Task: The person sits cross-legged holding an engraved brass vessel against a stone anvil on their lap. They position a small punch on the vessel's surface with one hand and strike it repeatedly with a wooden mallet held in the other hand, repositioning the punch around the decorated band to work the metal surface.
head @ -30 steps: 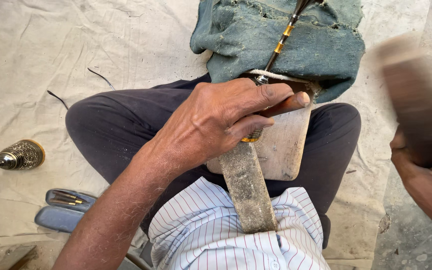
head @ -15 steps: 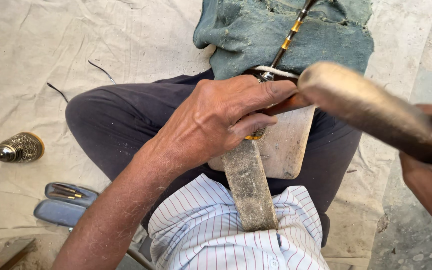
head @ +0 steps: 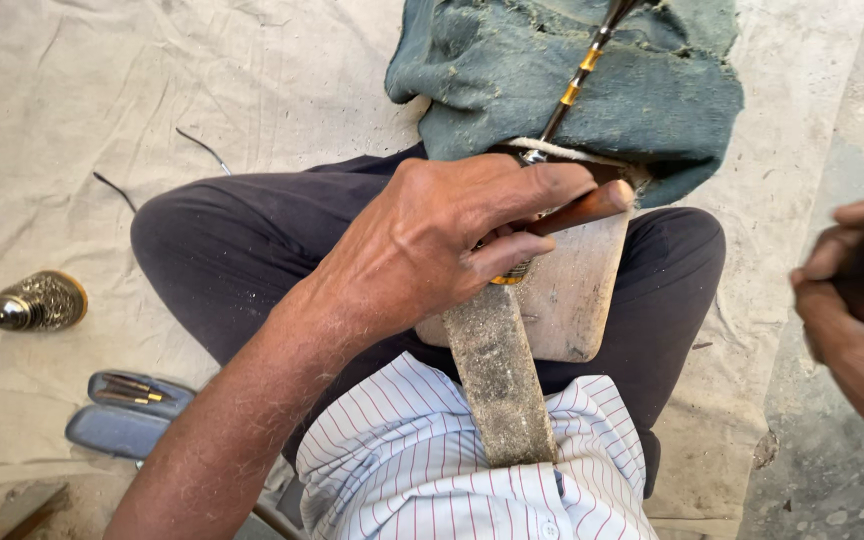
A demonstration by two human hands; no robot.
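Left hand (head: pixel 442 245) was clamped on a slim wooden tool (head: pixel 582 210) against the wooden block (head: pixel 562 300) on the lap; stiff and light by the look, best pinched near its tip. Right hand (head: pixel 852 290) gripped something dark, blurred.

**Lap setup on floor cloth**

Wooden block (head: pixel 567 300) sat on lap, plank (head: pixel 497 385) under it toward the body. Left hand (head: pixel 442 240) lay on the block; folded cloth (head: pixel 642 90) beyond. Right hand (head: pixel 852 275) far right. Ornate piece (head: pixel 40 302) and tool case (head: pixel 122 412) left on floor cloth (head: pixel 102 100).

Right hand (head: pixel 852 290) cut off, blurred
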